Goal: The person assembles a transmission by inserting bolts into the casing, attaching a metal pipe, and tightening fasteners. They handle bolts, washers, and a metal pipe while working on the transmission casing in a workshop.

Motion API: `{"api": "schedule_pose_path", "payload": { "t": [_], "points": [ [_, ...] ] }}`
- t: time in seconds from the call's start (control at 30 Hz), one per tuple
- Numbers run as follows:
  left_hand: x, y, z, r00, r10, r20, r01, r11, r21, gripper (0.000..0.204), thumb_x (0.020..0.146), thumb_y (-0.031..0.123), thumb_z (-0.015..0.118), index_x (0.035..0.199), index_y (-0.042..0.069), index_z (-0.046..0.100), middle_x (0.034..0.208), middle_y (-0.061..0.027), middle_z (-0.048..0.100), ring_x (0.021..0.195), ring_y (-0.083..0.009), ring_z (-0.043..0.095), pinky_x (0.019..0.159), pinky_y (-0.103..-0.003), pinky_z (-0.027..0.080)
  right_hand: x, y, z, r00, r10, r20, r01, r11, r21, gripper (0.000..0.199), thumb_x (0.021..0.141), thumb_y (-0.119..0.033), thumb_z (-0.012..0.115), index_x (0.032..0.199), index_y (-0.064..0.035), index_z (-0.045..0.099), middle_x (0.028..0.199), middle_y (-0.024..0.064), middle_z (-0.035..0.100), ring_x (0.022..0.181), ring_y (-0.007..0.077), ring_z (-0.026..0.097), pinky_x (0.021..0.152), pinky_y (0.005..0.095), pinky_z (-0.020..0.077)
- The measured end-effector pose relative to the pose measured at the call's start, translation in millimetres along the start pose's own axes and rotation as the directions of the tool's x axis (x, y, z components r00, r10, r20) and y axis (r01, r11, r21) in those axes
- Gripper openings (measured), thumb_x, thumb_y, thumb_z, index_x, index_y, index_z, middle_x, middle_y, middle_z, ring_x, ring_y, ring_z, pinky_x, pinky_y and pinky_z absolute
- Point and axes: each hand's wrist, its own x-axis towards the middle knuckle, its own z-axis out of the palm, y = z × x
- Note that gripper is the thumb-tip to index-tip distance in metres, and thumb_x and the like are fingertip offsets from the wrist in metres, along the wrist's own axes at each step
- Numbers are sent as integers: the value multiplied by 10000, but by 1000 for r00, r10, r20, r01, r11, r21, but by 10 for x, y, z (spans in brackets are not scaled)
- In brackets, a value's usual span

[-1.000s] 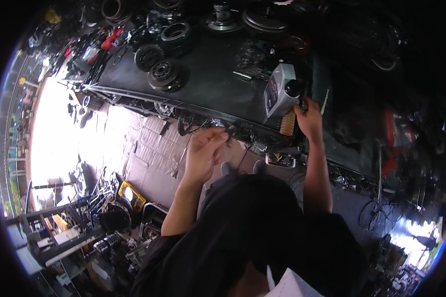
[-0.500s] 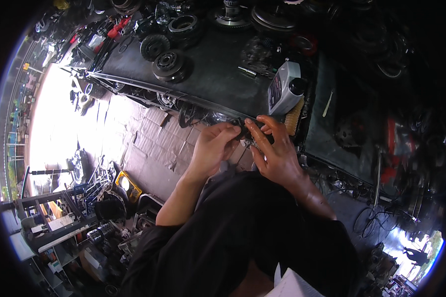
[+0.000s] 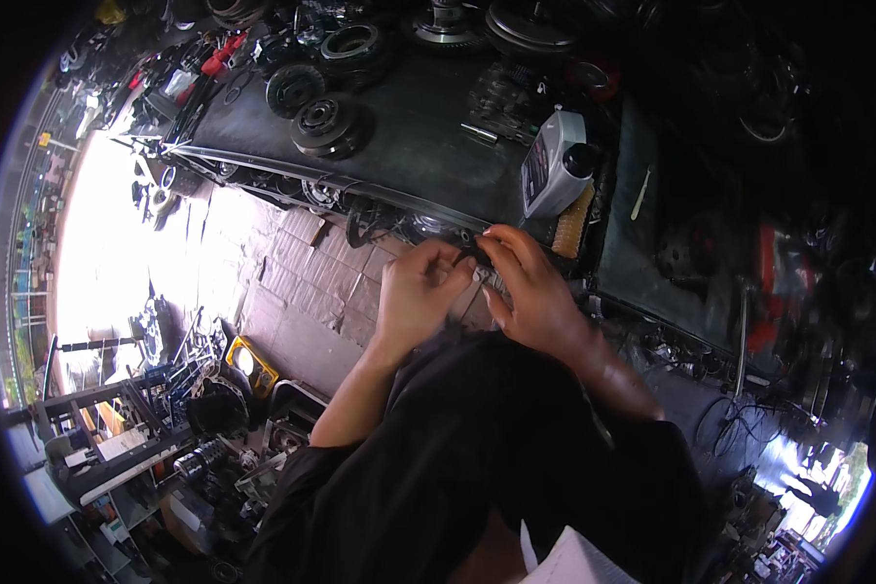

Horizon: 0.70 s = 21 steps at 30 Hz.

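My left hand (image 3: 411,300) pinches a small dark part (image 3: 468,253) between thumb and bent forefinger; the part shows just past those tips, on the side toward my other hand. It is too small and dark for me to tell its shape. My right hand (image 3: 533,290) comes at it from the other side, its fingers curved and its thumb well apart from them, a gap showing between. The right forefinger's tip lies just beside the part, but I cannot tell whether it touches.

Beyond my hands runs the near edge of the dark worktop (image 3: 423,136). A grey bottle (image 3: 558,146) with a black cap stands on it, past my right hand, with a ribbed amber thing (image 3: 573,226) just beside its base. Farther out lie a short shiny metal rod (image 3: 479,133) and, to the left, a round metal part (image 3: 323,125). Flattened cardboard (image 3: 302,282) covers the floor leftward.
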Motion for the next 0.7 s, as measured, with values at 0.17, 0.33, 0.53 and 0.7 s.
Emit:
{"api": "schedule_pose_path", "payload": {
  "t": [0.17, 0.33, 0.53, 0.7],
  "points": [
    [29, -24, -12, 980, 197, -1, -195, 974, 115, 126, 882, 103, 777, 965, 23, 728, 707, 34, 610, 582, -18, 416, 519, -223, 328, 74, 151, -28, 987, 78, 138, -105, 974, 200, 564, 791, -5, 727, 1312, 58, 522, 1356, 214, 505, 1243, 396, 569, 1030, 445, 504],
    [66, -100, -19, 993, 120, 7, -120, 993, 23, 100, 906, 92, 759, 960, 13, 729, 710, 53, 588, 591, -11, 412, 512, -228, 309, 101, 190, -45, 971, 132, 200, -195, 921, 338, 518, 799, -19, 733, 1273, 79, 549, 1332, 198, 538, 1216, 372, 591, 1008, 411, 512],
    [100, -200, -8, 998, -49, 33, 52, 994, -93, 132, 965, 83, 691, 866, -5, 686, 741, 45, 594, 655, -9, 442, 580, -210, 344, 74, 146, 71, 993, 100, 58, -113, 945, 308, 502, 820, -1, 722, 1297, 51, 577, 1328, 166, 549, 1071, 279, 634, 915, 354, 540],
    [142, -237, 42, 999, -26, -23, 20, 978, -208, 154, 936, 115, 708, 858, -18, 710, 681, 12, 628, 621, -18, 485, 551, -227, 377, 8, 105, 158, 997, -2, -76, 10, 995, 103, 547, 809, 5, 706, 1337, 37, 566, 1364, 174, 510, 1167, 322, 607, 962, 391, 543]
  ]
}}
